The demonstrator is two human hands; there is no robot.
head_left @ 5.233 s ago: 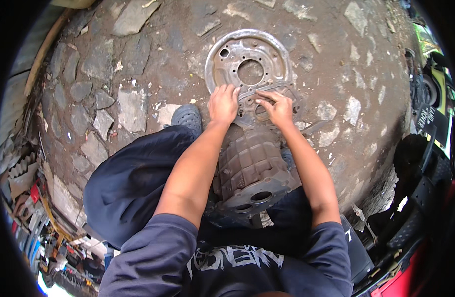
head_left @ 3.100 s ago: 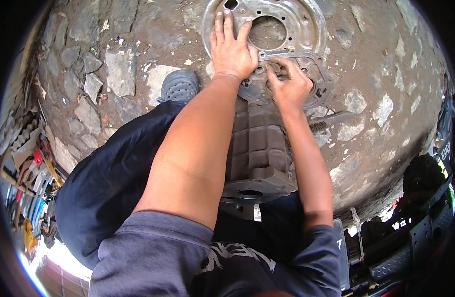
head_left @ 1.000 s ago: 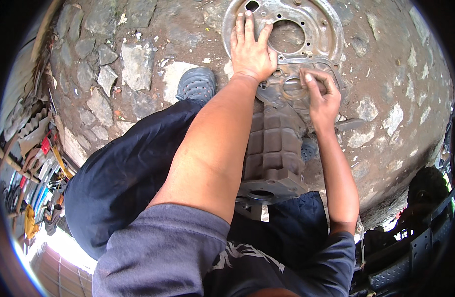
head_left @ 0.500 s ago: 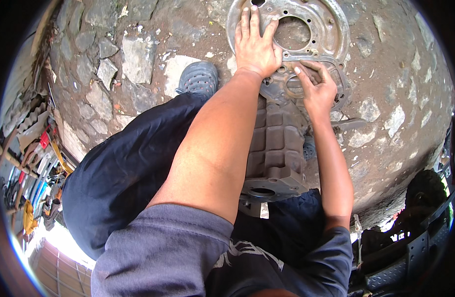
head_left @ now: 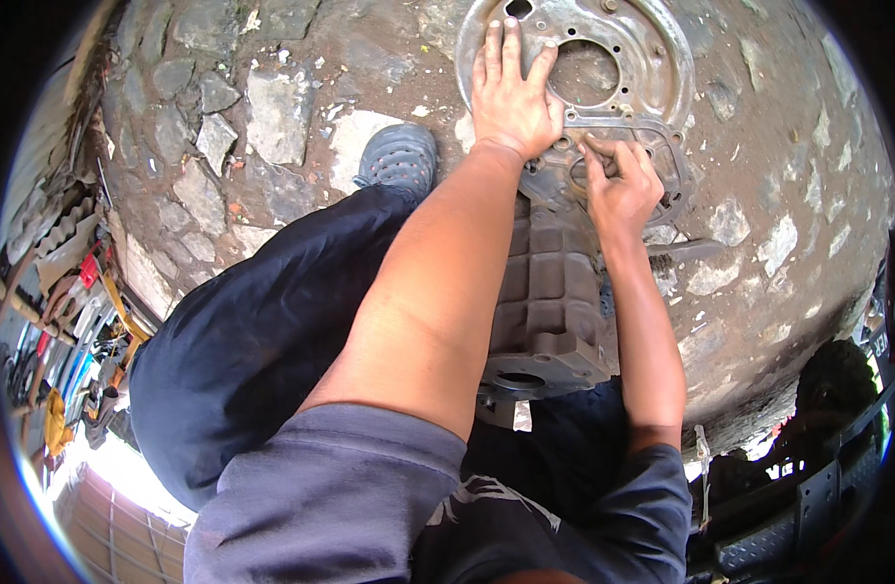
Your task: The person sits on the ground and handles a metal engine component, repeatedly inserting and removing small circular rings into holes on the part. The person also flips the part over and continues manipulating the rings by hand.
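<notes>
My left hand point(head_left: 516, 109) lies flat with fingers spread on a round grey metal plate point(head_left: 673, 73) that has a large central hole and several small ones. Directly below the hole, the plate meets the flange point(head_left: 673, 161) of a brown ribbed metal housing, like a gearbox case point(head_left: 547, 258). The housing stretches toward me between my legs, with a round opening in its near end. Over the flange, my right hand point(head_left: 625, 190) is closed, thumb against curled fingers. Whatever the fingertips pinch, if anything, is too small or hidden to name.
Stones are set in the dirt floor point(head_left: 277, 117) around the parts. My left shoe point(head_left: 399, 156) rests left of the housing. A flat dark bar-like piece point(head_left: 686, 249) lies right of it. Assorted scrap and tools point(head_left: 78, 321) crowd the far left; dark metal parts point(head_left: 807, 496) stand lower right.
The fingers of my right hand have curled in more over the flange. My left hand keeps its place on the plate. The whole view has shifted slightly.
</notes>
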